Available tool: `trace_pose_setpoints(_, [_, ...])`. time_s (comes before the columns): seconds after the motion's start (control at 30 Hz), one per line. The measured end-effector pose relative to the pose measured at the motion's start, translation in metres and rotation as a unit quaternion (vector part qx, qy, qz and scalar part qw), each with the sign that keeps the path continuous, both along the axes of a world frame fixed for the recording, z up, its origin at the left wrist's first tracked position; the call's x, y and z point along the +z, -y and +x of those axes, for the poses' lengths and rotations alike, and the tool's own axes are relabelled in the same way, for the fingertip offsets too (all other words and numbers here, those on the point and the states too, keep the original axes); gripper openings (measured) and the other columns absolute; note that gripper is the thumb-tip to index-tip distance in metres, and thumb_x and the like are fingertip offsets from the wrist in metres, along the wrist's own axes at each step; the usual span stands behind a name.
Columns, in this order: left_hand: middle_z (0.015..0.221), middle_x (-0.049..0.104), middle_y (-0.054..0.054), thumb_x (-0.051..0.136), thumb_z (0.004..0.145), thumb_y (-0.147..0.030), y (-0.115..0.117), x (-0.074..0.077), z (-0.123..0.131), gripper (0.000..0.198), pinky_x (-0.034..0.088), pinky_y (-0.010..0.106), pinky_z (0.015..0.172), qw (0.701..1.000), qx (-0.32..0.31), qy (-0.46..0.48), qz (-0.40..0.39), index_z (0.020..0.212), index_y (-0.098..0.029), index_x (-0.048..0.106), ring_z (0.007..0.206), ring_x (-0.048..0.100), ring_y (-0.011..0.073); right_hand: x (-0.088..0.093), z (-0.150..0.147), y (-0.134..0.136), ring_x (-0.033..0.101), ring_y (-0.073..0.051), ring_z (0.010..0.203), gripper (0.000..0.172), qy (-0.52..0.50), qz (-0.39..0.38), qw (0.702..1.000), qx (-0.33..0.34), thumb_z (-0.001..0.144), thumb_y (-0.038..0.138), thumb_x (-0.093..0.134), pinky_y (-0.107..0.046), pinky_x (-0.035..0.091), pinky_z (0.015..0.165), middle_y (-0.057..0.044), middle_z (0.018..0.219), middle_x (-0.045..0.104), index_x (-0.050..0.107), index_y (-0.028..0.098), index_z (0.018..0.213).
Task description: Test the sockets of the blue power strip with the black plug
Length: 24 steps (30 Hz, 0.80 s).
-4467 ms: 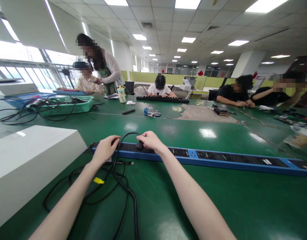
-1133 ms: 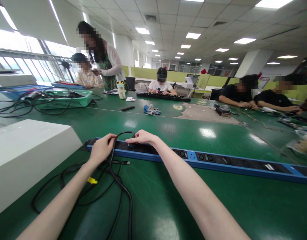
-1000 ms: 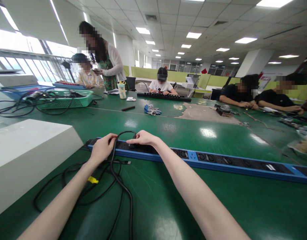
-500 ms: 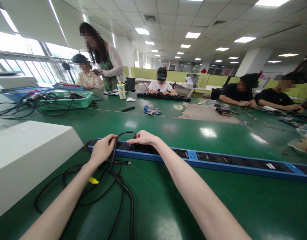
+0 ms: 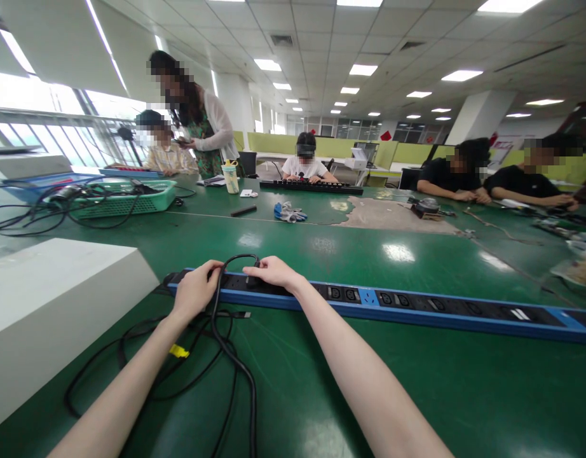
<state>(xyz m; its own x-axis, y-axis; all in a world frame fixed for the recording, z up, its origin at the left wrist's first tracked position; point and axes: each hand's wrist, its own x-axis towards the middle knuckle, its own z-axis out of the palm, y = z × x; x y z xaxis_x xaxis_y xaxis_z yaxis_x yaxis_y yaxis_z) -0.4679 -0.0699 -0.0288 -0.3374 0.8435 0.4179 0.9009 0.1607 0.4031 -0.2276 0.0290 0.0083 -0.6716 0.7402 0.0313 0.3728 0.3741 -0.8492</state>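
Note:
A long blue and black power strip [image 5: 412, 313] with rows of sockets lies across the green table in front of me. My left hand [image 5: 196, 287] is closed over the strip near its left end, thumb and fingers around its edges. My right hand [image 5: 274, 273] pinches a black plug [image 5: 253, 280] at the strip's sockets; whether it is seated fully is hidden by my fingers. From the plug a thick black power cord [image 5: 248, 375] arches up beside my left hand and runs down toward me. Other thin black cables, one with a yellow tag [image 5: 179, 351], are tangled under my left forearm.
A white box [image 5: 68, 305] stands at left, close to the strip's end. Beyond it is a green basket [image 5: 145, 202] with cables. Gloves [image 5: 289, 212], a black bar [image 5: 244, 211] and a cup [image 5: 231, 178] lie or stand farther back. Several people sit or stand around the table.
Both hands keep their places on the strip and the plug. The view has tilted slightly; otherwise hardly anything differs.

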Motion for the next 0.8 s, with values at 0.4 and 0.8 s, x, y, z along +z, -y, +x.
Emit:
trace_pose_setpoints(0.4, [0.109, 0.079, 0.004, 0.042, 0.1, -0.05, 0.0, 0.0, 0.001, 0.039, 0.051, 0.031, 0.082, 1.0, -0.001, -0.002, 0.002, 0.116, -0.031, 0.072, 0.097, 0.073, 0.0248, -0.002, 0.002, 0.01, 0.053, -0.013, 0.072, 0.056, -0.001, 0.079, 0.995, -0.057, 0.09, 0.075, 0.058, -0.024, 0.031, 0.064, 0.001, 0.078, 0.065, 0.063, 0.02, 0.079])
trace_pose_setpoints(0.8, [0.109, 0.079, 0.003, 0.043, 0.099, -0.049, 0.001, 0.001, 0.001, 0.038, 0.051, 0.032, 0.082, 1.0, -0.004, 0.004, 0.003, 0.115, -0.031, 0.072, 0.098, 0.073, 0.025, 0.007, 0.0, 0.014, 0.052, -0.014, 0.065, 0.051, -0.073, -0.045, 0.995, -0.054, 0.084, 0.067, 0.068, -0.025, 0.034, 0.062, 0.001, 0.064, 0.059, 0.061, 0.019, 0.068])
